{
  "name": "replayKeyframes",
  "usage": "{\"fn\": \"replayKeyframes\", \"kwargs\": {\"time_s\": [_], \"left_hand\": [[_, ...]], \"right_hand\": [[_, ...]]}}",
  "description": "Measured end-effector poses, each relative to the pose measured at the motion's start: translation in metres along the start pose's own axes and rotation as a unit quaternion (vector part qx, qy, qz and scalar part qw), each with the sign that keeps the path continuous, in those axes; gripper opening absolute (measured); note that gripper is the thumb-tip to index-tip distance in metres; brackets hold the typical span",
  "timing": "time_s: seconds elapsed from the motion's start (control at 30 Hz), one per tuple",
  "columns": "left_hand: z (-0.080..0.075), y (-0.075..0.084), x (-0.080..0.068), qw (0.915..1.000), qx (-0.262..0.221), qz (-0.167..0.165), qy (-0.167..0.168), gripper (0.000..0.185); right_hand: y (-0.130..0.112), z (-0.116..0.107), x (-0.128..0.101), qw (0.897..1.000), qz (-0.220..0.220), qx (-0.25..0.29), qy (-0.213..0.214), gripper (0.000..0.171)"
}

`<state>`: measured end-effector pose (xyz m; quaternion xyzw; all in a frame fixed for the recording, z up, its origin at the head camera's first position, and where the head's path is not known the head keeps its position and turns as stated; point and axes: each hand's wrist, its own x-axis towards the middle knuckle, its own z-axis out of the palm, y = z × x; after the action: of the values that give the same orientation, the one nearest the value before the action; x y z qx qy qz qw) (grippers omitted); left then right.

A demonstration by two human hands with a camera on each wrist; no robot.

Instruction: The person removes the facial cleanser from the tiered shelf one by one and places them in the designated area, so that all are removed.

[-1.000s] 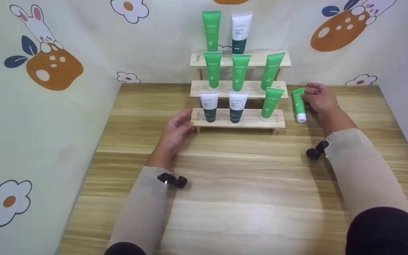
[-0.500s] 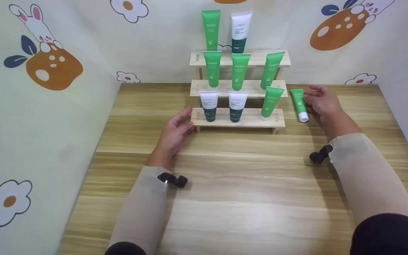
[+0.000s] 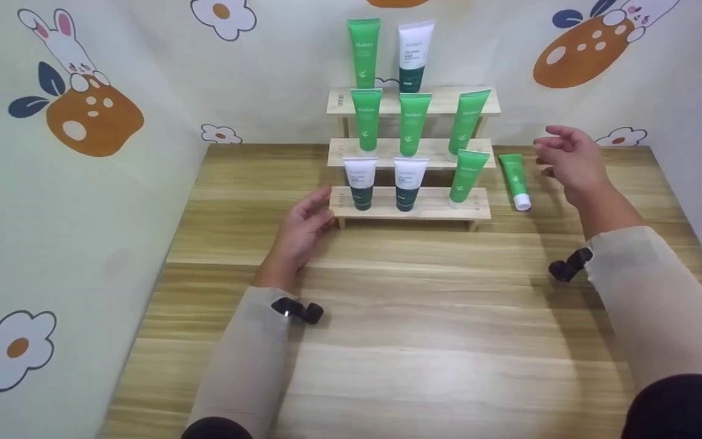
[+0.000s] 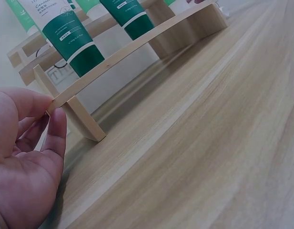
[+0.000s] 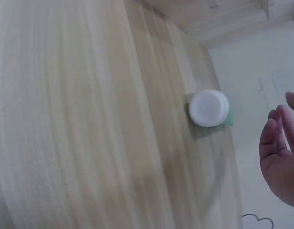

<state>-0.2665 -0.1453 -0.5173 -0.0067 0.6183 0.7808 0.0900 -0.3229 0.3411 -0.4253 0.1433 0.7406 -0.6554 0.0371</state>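
A three-tier wooden display rack (image 3: pixel 436 213) bears green tubes and white-and-dark-green tubes standing on their caps. At the left end of its lowest step, my left hand (image 3: pixel 303 230) pinches the board's corner between thumb and finger, as the left wrist view shows at the wooden step (image 4: pixel 108 62). One green tube (image 3: pixel 514 177) lies flat on the table to the right of the rack, its white cap (image 5: pixel 207 108) towards me. My right hand (image 3: pixel 576 163) hovers up and to the right of that tube, apart from it, fingers loosely bent and holding nothing.
On the lowest step stand two white-and-dark-green tubes and a leaning green tube (image 3: pixel 469 177). Three green tubes fill the middle step; a green tube (image 3: pixel 364 53) and a white tube (image 3: pixel 415 55) stand on top. A patterned cloth wall (image 3: pixel 265 79) closes the back of the wooden table (image 3: pixel 400 317).
My right hand has let go of the lying green tube and drawn away up and to the right. The tube's cap end has swung slightly right. My left hand stays at the rack.
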Motion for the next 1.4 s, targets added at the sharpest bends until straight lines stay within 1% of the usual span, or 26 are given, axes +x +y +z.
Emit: {"fn": "replayKeyframes", "kwargs": {"time_s": [0.07, 0.2, 0.37, 0.53, 0.7, 0.9, 1.0, 1.17, 1.4], "left_hand": [[0.0, 0.0, 0.0, 1.0, 0.005, 0.0, -0.002, 0.051], [-0.001, 0.0, 0.001, 1.0, 0.004, 0.001, -0.002, 0.05], [-0.001, -0.001, 0.001, 1.0, 0.005, -0.003, 0.002, 0.048], [-0.002, 0.0, 0.001, 1.0, 0.008, -0.001, 0.005, 0.049], [-0.004, 0.0, 0.001, 0.9999, 0.014, 0.001, 0.004, 0.049], [-0.003, 0.0, 0.001, 0.9999, 0.015, 0.003, 0.007, 0.05], [-0.002, 0.0, 0.0, 0.9998, 0.015, 0.0, 0.011, 0.05], [0.001, -0.002, 0.001, 0.9999, 0.01, -0.004, 0.002, 0.05], [0.0, -0.001, 0.0, 1.0, 0.001, 0.004, 0.003, 0.049]], "right_hand": [[-0.004, 0.004, -0.002, 1.0, -0.013, 0.02, -0.007, 0.056], [-0.01, 0.014, -0.003, 0.998, -0.037, 0.041, -0.02, 0.058], [-0.02, 0.026, -0.004, 0.994, -0.064, 0.085, -0.04, 0.06], [-0.038, 0.034, -0.007, 0.989, -0.077, 0.115, -0.051, 0.059], [-0.059, 0.04, -0.01, 0.985, -0.103, 0.13, -0.054, 0.06], [-0.083, 0.049, -0.014, 0.977, -0.123, 0.156, -0.076, 0.06], [-0.093, 0.053, -0.017, 0.975, -0.129, 0.159, -0.085, 0.06], [-0.114, 0.061, -0.018, 0.975, -0.137, 0.151, -0.093, 0.059], [-0.142, 0.081, -0.015, 0.972, -0.154, 0.136, -0.116, 0.056]]}}
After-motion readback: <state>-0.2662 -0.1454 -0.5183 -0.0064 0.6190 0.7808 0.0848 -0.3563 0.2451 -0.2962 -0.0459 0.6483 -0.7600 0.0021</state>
